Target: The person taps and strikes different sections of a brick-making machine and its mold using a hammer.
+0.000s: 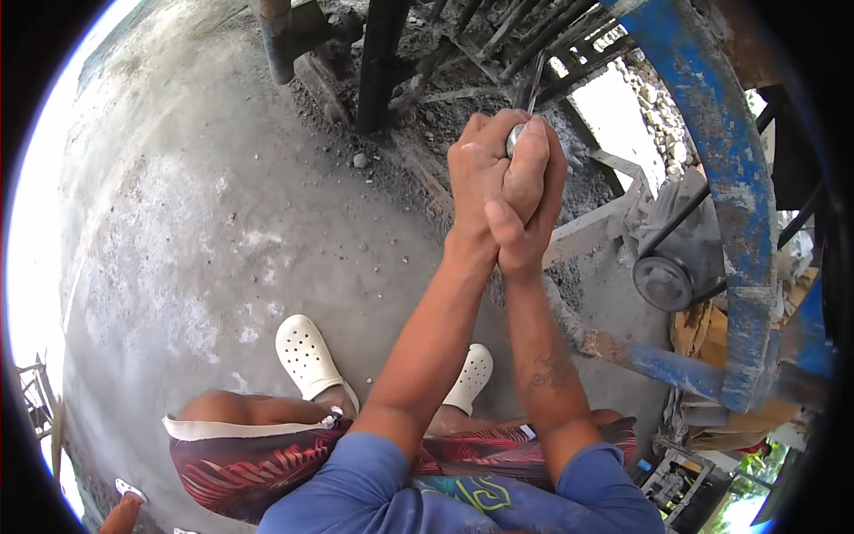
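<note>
Both my hands are closed together at the top centre, arms stretched out in front of me. My left hand and my right hand press against each other around a metal tool. Only a rounded silver end shows between the fingers, and a thin shiny shaft runs up from it toward the dark metal bars. My fingers hide the rest, so its exact kind cannot be made out.
A scuffed blue metal frame curves down the right side. Near it sit a belt pulley and a motor. Grey dusty ground spreads to the left, with small stones. Another person's foot shows at lower left.
</note>
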{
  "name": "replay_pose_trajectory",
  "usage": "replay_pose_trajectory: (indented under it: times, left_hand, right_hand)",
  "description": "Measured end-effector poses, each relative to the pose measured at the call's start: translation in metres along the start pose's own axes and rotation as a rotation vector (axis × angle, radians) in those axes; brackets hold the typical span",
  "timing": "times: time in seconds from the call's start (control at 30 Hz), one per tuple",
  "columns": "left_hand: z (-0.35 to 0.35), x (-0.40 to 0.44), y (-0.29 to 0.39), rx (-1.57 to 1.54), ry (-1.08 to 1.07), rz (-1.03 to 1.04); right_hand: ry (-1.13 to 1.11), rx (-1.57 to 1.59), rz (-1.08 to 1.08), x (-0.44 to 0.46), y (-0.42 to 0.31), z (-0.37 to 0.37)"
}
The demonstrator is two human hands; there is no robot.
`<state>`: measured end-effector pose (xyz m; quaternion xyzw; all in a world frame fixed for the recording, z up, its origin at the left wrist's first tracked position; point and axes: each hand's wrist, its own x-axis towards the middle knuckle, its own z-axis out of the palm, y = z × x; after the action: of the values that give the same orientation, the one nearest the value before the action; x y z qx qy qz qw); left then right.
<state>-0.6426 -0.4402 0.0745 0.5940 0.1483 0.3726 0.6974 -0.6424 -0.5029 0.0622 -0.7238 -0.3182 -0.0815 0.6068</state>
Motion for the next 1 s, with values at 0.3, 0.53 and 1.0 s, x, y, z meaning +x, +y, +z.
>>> replay_pose_trajectory:
  times: [0.3, 0.53, 1.0]
  left_hand:
    - [-0.011, 0.02, 0.006, -0.041, -0.013, -0.076]
    - [-0.034, -0.002, 0.025, -0.101, 0.016, -0.115]
    - [-0.001, 0.022, 0.0, 0.027, -0.005, 0.001]
  right_hand:
    - [-0.065, 0.044, 0.151, 0.026, -0.022, 0.013]
    - [-0.012, 0.0, 0.017, 0.008, -0.037, 0.028]
    - [0.056, 0.045, 0.25, 0.028, -0.029, 0.014]
